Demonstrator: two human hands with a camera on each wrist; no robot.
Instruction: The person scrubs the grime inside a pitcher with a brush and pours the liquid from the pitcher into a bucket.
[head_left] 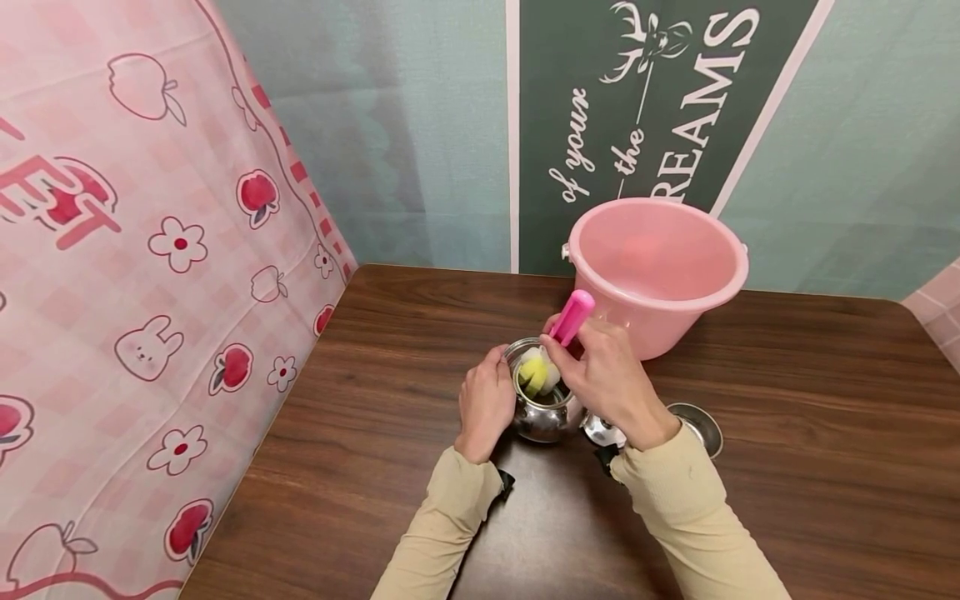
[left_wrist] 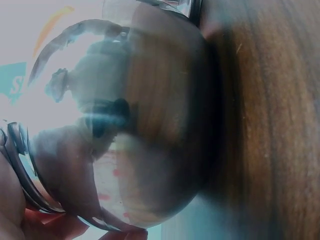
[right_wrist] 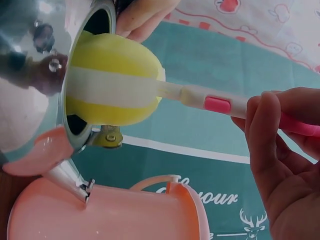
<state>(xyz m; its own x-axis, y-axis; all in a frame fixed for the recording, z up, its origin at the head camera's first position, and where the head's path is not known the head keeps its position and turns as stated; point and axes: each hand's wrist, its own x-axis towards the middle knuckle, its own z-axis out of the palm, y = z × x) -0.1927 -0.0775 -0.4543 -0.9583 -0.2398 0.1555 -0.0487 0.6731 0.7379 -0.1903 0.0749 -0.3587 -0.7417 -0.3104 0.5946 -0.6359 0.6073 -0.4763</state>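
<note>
A round, shiny metal pot (head_left: 542,423) stands on the table with its mouth uncovered. My left hand (head_left: 487,404) grips it at the rim and left side; in the left wrist view the fingers (left_wrist: 55,225) show past the pot's edge. Between thumb and fingers, my right hand (head_left: 611,379) pinches the pink handle (head_left: 573,315) of a sponge bottle brush. Its yellow-and-white sponge head (right_wrist: 117,80) is partly inside the pot's mouth, as the right wrist view shows. The sponge's lower end is hidden inside the pot.
Behind the right hand stands a pink bucket (head_left: 637,321). A round metal dish or lid (head_left: 708,429) lies right of the right wrist, partly covered by the arm. Beside the pot is a shiny metal piece (head_left: 602,432), its kind unclear. Printed cloths hang behind and left of the wooden table (head_left: 375,375).
</note>
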